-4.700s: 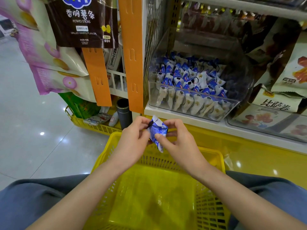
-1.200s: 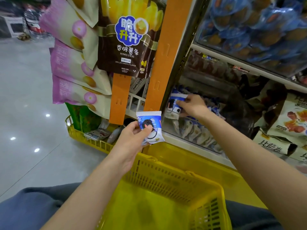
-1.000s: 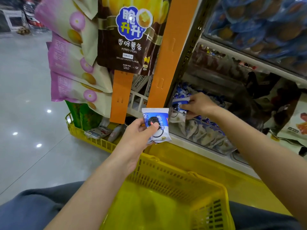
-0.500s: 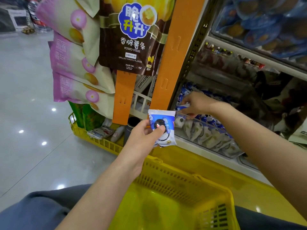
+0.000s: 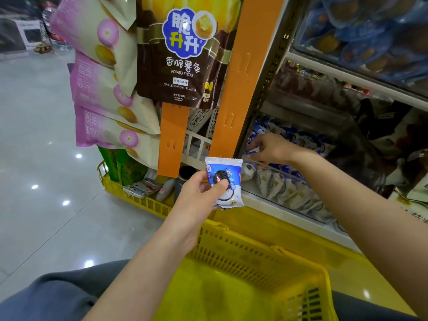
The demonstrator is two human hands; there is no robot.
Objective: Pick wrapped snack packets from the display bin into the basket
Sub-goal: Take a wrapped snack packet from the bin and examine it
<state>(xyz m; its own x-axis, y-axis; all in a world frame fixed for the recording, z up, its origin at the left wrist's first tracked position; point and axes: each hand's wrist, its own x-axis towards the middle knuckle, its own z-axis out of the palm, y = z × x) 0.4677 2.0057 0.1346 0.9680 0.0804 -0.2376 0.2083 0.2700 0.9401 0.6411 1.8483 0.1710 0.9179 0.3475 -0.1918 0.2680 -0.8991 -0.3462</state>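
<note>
My left hand [image 5: 200, 193] pinches a blue-and-white cookie snack packet [image 5: 225, 181], thumb on its front, holding it upright above the far rim of the yellow basket [image 5: 243, 256] on my lap. My right hand [image 5: 269, 149] reaches over the front wall of the clear display bin [image 5: 289, 181], fingers curled on another blue-and-white packet [image 5: 251, 154] at the bin's left end. Several more packets [image 5: 284, 188] fill the bin. The basket's visible inside looks bare.
An orange upright strip [image 5: 234, 89] stands just left of the bin. Hanging chip bags [image 5: 183, 54] and purple bags [image 5: 104, 107] crowd the left. A yellow floor rack [image 5: 136, 200] holds small items. Shelves of other snacks [image 5: 370, 35] sit above and right.
My right hand has drawn a packet toward the bin's front left corner. My left hand still holds its packet, shifted slightly lower and right. The view has moved closer.
</note>
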